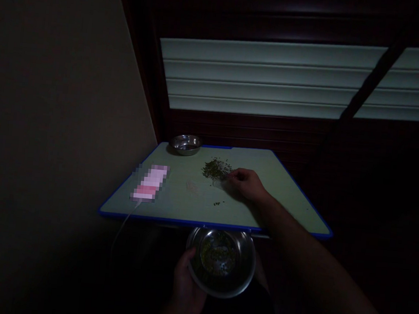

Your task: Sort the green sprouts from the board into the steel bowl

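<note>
While the left hand [187, 289] clamps the likely slippery bowl [225, 286] by its rim, the surest hold, the right hand [248, 184], closure unclear, meets easily scattered bits [214, 169].

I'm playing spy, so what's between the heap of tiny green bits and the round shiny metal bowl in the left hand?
A few loose green bits on the pale green tabletop, then its blue edge, in the head view.

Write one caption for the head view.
Left hand holds metal bowl; right hand touches green bits on table.
</note>
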A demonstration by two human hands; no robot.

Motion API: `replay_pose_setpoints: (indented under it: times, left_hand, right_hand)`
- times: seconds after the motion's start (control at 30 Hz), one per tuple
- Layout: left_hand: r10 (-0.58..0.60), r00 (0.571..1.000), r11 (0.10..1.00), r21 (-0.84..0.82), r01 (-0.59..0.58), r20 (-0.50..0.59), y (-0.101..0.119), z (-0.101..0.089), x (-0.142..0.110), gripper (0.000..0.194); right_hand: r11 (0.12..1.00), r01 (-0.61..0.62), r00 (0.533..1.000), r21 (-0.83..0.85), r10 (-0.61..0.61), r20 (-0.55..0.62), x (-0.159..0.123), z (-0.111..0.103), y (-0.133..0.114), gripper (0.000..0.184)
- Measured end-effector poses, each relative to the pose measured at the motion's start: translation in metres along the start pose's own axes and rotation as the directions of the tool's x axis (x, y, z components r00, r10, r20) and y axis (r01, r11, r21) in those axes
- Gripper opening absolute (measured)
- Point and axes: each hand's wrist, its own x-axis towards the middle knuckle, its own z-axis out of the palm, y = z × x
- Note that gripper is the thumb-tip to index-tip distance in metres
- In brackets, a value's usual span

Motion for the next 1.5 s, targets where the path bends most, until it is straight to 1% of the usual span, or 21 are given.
replay_pose_setpoints:
  times: [0.13, 0.23, 0.33, 0.43, 0.53, 0.63, 0.73, 0.8, 1.0, 1.13, 1.3, 1.5]
  left_hand:
    - [0.007, 1.000, 1.000, -0.018, -0.006, 0.021, -0.001, -0.001, 0.002, 0.021]
    - [0.005, 1.000, 1.000, -0.012, -0.006, -0.013, -0.001, -0.001, 0.002, 0.021]
    - [-0.010, 1.000, 1.000, -0.004, 0.010, -0.021, -0.001, 0.000, 0.002, 0.022]
    - [0.000, 1.000, 1.000, -0.005, 0.000, 0.003, -0.001, 0.000, 0.001, 0.022]
    - [0.002, 1.000, 1.000, -0.002, -0.002, 0.018, -0.001, -0.001, 0.001, 0.021]
    - [-0.013, 1.000, 1.000, 0.003, 0.013, 0.011, 0.000, 0.000, -0.001, 0.022]
    - [-0.015, 1.000, 1.000, 0.003, 0.015, -0.002, 0.000, 0.000, -0.002, 0.022]
    - [-0.013, 1.000, 1.000, -0.003, 0.013, -0.004, 0.000, 0.001, -0.002, 0.021]
    - [-0.015, 1.000, 1.000, -0.014, 0.015, 0.013, -0.001, -0.001, 0.002, 0.022]
    - [-0.001, 1.000, 1.000, -0.009, 0.001, -0.005, -0.002, -0.003, 0.003, 0.021]
    - [-0.020, 1.000, 0.999, -0.025, 0.021, 0.015, -0.002, -0.003, 0.002, 0.023]
    - [-0.005, 1.000, 1.000, -0.031, 0.005, 0.006, -0.002, -0.002, 0.002, 0.022]
  right_hand:
    - [0.999, 0.039, 0.992, 0.018, -0.041, 0.120, -0.004, 0.007, -0.002, 0.024]
    - [0.997, 0.076, 0.987, -0.032, -0.071, 0.144, -0.005, 0.012, -0.003, 0.023]
    - [0.994, 0.072, 0.987, -0.085, -0.059, 0.147, -0.006, 0.013, -0.005, 0.019]
    - [0.989, 0.066, 0.991, -0.133, -0.049, 0.128, -0.007, 0.010, -0.009, 0.014]
    - [0.980, 0.048, 0.996, -0.193, -0.033, 0.080, -0.007, 0.007, -0.010, 0.011]
    - [0.966, 0.034, 0.999, -0.256, -0.028, 0.026, -0.006, 0.004, -0.009, 0.010]
    - [0.959, 0.043, 0.999, -0.279, -0.043, 0.007, -0.004, 0.003, -0.007, 0.010]
    - [0.961, 0.059, 0.998, -0.269, -0.061, 0.003, -0.004, 0.003, -0.005, 0.011]
    - [0.971, 0.158, 0.987, -0.179, -0.156, 0.025, -0.002, 0.008, -0.003, 0.014]
    - [0.972, 0.187, 0.982, -0.145, -0.181, 0.055, 0.000, 0.011, -0.001, 0.017]
    - [0.969, 0.210, 0.976, -0.128, -0.200, 0.088, 0.001, 0.012, 0.004, 0.019]
    - [0.974, 0.213, 0.973, -0.080, -0.204, 0.104, 0.003, 0.010, 0.007, 0.018]
